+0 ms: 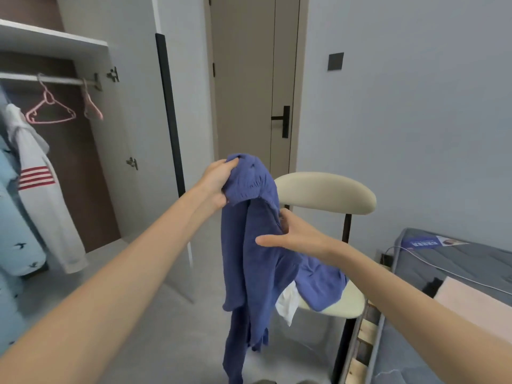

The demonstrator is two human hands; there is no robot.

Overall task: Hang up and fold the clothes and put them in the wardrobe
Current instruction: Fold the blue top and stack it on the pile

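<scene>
A blue knitted garment (249,259) hangs in mid-air in front of me, part of it still draped over the seat of a cream chair (327,192). My left hand (219,180) grips its top edge, fingers curled round the fabric. My right hand (293,234) holds the cloth lower down, thumb stretched across the front and fingers tucked behind a fold. A white garment (288,303) lies under the blue one on the chair seat. The open wardrobe (91,151) stands at the left with two empty pink hangers (51,110) on its rail (61,80).
A white jacket with red stripes (38,187) and a light blue garment (13,231) hang in the wardrobe. Its open door edge (170,120) stands ahead. A closed beige door (249,87) is behind the chair. A grey mattress (454,261) lies at the right.
</scene>
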